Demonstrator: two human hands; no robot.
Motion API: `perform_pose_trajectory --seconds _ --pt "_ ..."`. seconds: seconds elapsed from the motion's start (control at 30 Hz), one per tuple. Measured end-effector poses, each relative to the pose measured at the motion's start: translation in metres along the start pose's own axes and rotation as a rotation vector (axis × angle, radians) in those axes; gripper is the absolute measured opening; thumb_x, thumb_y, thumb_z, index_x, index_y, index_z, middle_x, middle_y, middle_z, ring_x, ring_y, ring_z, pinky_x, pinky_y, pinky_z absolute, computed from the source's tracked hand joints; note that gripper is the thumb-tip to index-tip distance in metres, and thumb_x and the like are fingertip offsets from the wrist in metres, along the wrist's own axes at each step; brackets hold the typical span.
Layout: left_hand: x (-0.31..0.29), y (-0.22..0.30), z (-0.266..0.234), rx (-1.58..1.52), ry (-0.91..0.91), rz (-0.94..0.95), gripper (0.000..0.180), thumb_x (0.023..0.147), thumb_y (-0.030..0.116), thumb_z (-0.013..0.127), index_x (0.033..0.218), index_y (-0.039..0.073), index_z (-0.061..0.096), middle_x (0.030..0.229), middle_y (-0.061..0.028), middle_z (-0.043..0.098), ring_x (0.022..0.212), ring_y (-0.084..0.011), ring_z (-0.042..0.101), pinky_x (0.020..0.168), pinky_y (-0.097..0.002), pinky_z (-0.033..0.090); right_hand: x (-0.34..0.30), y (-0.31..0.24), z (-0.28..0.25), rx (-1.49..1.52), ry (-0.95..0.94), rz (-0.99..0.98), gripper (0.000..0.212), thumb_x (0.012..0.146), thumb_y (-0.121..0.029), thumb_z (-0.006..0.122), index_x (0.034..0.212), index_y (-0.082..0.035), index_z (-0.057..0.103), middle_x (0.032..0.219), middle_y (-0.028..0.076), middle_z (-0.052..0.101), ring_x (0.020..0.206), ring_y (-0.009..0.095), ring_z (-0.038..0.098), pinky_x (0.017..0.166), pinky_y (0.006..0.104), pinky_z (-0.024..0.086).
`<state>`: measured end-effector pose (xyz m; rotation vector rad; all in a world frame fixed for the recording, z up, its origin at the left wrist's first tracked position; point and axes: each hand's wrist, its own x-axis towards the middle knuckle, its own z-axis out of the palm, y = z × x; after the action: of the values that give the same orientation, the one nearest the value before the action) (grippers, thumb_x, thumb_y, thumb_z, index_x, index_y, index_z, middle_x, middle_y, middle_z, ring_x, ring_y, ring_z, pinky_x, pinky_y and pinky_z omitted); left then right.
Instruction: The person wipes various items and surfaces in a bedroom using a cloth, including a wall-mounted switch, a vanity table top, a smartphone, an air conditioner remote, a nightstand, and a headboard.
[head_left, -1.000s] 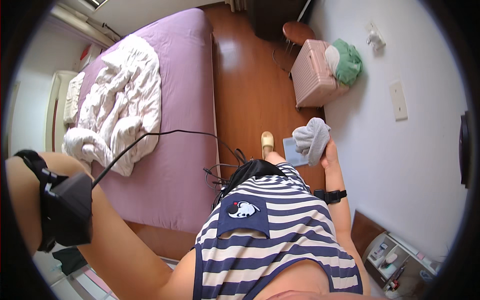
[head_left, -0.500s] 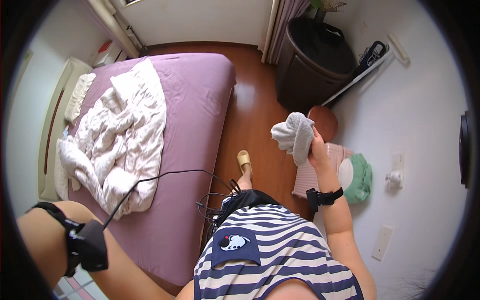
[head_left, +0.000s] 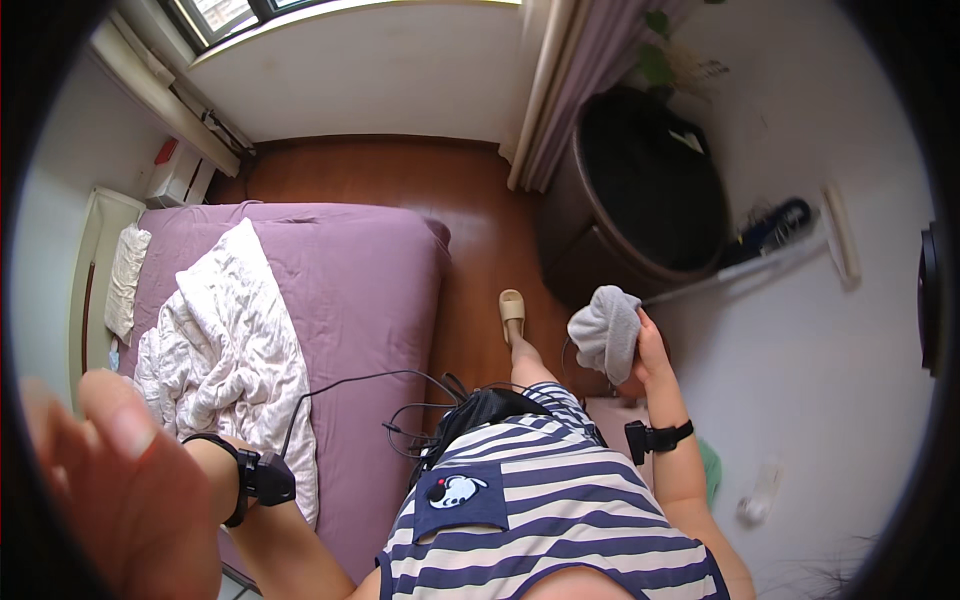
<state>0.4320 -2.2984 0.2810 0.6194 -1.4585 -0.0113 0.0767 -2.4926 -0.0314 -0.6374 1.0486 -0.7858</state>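
My right hand (head_left: 652, 352) grips a light grey, fuzzy cloth (head_left: 606, 335) by its right edge. The cloth is bunched, with a thick folded band along the side by my fingers, and hangs in the air left of the white wall. Large and close at the lower left, my left hand (head_left: 130, 500) is raised. Its thumb side shows, but the other fingers blur into the dark rim, and I see nothing in it. A black strap with a small box (head_left: 265, 478) circles my left wrist, and a black cable runs from it to a dark pouch (head_left: 490, 408) at my waist.
A bed with a purple sheet (head_left: 370, 300) fills the left, a crumpled white quilt (head_left: 225, 330) on it. A large dark brown bin-like container (head_left: 570, 235) stands ahead right; a long white-handled tool (head_left: 840, 240) leans behind. Below my right arm are a pink surface (head_left: 615, 415) and something green (head_left: 712, 470).
My left hand has come into view at the lower left. My right hand, still holding the grey cloth, sits lower in the picture. The view has tilted up, showing more window.
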Motion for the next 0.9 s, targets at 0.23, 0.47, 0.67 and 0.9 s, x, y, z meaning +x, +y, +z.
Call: perform_pose_trajectory --seconds 0.23,0.47,0.67,0.9 --pt "0.007 -0.174 -0.028 0.310 -0.013 -0.351 0.077 0.083 0.063 0.044 0.124 -0.002 0.040 0.101 -0.0255 0.056 0.087 -0.0300 0.060 0.071 -0.0341 0.052 0.179 -0.095 0.069 -0.122 -0.172 -0.014 0.029 0.092 -0.014 0.046 0.118 -0.003 0.051 0.108 0.008 0.060 0.094 0.017 0.060 0.083 0.0307 0.049" --pt "0.000 -0.251 -0.053 0.665 0.168 -0.851 0.057 0.088 0.048 0.051 0.115 -0.002 0.047 0.096 -0.0148 0.061 0.088 -0.0218 0.060 0.082 -0.0344 0.046 0.335 -0.147 0.215 -0.304 -0.557 0.111 0.029 0.089 -0.017 0.055 0.115 -0.005 0.054 0.103 0.003 0.061 0.090 0.013 0.059 0.079 0.0274 0.048" --pt "-0.022 -0.313 -0.108 0.732 0.390 -1.009 0.043 0.093 0.038 0.048 0.107 -0.002 0.052 0.090 -0.0123 0.062 0.084 -0.0194 0.060 0.079 -0.0324 0.047 0.450 -0.142 0.351 -0.474 -0.759 0.183 0.030 0.089 -0.023 0.058 0.115 -0.008 0.056 0.101 0.001 0.061 0.089 0.010 0.058 0.076 0.0255 0.048" --pt "-0.023 -0.422 -0.167 0.639 0.648 -1.033 0.032 0.096 0.026 0.045 0.106 -0.003 0.054 0.091 -0.0117 0.062 0.086 -0.0185 0.060 0.083 -0.0314 0.047 0.552 -0.160 0.486 -0.610 -0.808 0.276 0.032 0.088 -0.021 0.059 0.115 -0.005 0.054 0.100 0.006 0.062 0.088 0.014 0.060 0.075 0.0292 0.050"
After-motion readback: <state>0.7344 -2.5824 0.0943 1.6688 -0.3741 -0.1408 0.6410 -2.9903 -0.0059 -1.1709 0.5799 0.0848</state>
